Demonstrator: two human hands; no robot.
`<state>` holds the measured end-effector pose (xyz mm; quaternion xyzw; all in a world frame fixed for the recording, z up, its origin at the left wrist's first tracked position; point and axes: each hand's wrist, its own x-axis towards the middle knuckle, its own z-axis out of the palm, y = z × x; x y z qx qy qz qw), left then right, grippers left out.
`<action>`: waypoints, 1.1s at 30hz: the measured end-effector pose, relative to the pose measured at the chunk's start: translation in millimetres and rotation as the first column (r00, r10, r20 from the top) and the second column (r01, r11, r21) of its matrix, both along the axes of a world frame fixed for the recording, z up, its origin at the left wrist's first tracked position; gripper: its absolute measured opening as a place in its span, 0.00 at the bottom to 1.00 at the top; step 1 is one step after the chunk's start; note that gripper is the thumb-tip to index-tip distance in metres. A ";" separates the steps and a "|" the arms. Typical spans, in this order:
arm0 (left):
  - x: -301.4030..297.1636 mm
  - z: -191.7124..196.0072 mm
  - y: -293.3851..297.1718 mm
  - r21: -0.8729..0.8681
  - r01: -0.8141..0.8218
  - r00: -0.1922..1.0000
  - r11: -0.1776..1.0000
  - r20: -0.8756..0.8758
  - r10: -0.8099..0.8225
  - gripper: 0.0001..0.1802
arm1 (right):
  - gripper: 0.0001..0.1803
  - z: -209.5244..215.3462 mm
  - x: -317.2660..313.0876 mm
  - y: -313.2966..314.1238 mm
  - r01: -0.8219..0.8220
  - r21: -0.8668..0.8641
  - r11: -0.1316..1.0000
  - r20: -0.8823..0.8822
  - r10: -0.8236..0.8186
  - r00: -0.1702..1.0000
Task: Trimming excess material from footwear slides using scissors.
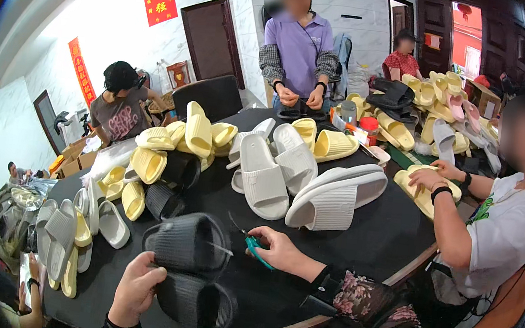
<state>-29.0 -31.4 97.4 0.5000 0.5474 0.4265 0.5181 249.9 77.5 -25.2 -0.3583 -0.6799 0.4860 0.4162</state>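
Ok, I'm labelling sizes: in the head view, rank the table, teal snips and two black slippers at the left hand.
Largest to smallest, as they look:
1. Table
2. Black slippers, taken together
3. Teal snips

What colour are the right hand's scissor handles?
Scissor handles: teal green, best seen in the head view.

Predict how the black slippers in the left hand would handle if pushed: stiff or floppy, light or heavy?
The black slippers are probably springy rather than floppy: their straps show an arched shape. Likely light for size; the left hand alone seems to support both. Ribbing may resist slipping.
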 end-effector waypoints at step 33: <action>-8.2 -69.1 60.1 0.494 -0.334 0.941 0.803 0.220 0.256 0.32 | 0.29 23.4 -58.5 -21.2 0.010 0.231 0.973 0.209 -0.060 0.976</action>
